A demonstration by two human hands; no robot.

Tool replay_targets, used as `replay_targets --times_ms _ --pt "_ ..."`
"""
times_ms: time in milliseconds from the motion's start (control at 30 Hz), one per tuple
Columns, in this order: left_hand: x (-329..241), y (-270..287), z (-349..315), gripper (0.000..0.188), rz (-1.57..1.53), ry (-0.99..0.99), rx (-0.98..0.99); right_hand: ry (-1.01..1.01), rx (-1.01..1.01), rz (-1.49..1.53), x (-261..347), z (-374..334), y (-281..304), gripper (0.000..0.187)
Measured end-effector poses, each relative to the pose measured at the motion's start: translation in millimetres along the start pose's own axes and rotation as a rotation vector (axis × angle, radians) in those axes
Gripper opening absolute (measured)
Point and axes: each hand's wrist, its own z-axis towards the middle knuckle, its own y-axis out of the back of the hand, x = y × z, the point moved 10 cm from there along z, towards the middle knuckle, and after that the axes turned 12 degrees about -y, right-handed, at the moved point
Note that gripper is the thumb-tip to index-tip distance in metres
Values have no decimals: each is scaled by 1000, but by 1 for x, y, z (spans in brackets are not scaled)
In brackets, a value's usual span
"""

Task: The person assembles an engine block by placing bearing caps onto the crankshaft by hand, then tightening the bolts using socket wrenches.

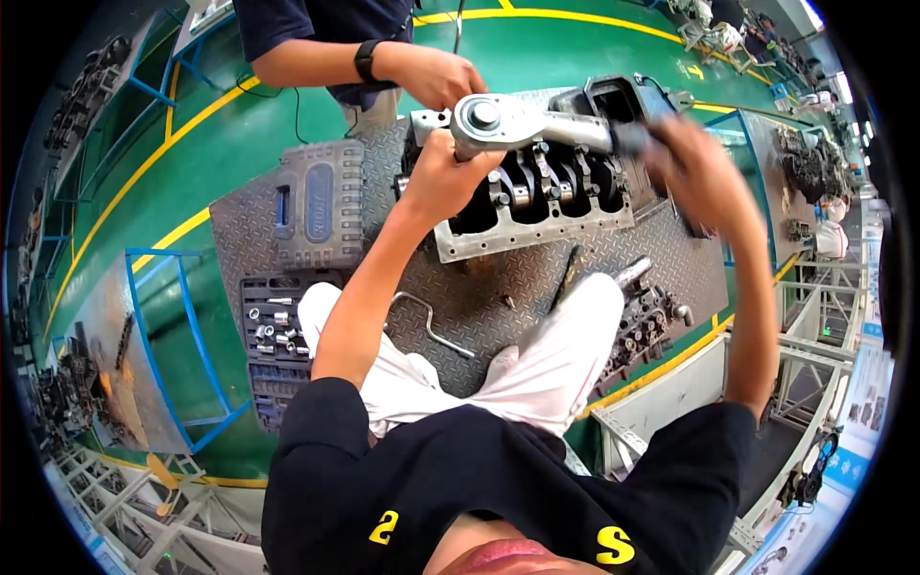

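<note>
A large silver ratchet wrench [570,129] lies level above an engine block [537,230]. Under its round head, my left hand [447,182] is closed around the head and what extends below it. My right hand [692,171], smeared by motion, is wrapped round the dark grip at the handle's far end. Inside the block, the crankshaft [520,187] and several bolted bearing caps show. What sits beneath the wrench head is hidden by my left hand. Another person's hand [436,79], with a dark wristband, is at the block's far left edge, close behind the wrench head.
A closed tool case [326,206] and an open socket set [273,331] lie to the left on the chequered metal platform [240,225]. Between my legs rests a bent metal bar [436,331]. A dark engine part [647,331] lies at right. Blue-framed tables [177,355] stand on both sides.
</note>
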Motion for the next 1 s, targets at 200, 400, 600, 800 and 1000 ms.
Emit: replay_targets --times_ms 200,400,600,800,1000 --pt "-4 -29 8 9 75 -64 34 243 237 150 80 -164 -13 58" --pt "28 -9 -16 12 279 107 -2 949 -339 105 253 -131 29 19" --pt "33 -26 -4 16 191 -98 -194 902 -608 186 351 69 20 45" --pt "13 -13 -18 28 91 -9 -88 636 -100 -625 133 186 -26 25" --pt "22 9 -15 35 169 -117 -78 -26 -392 141 -9 -85 -12 32"
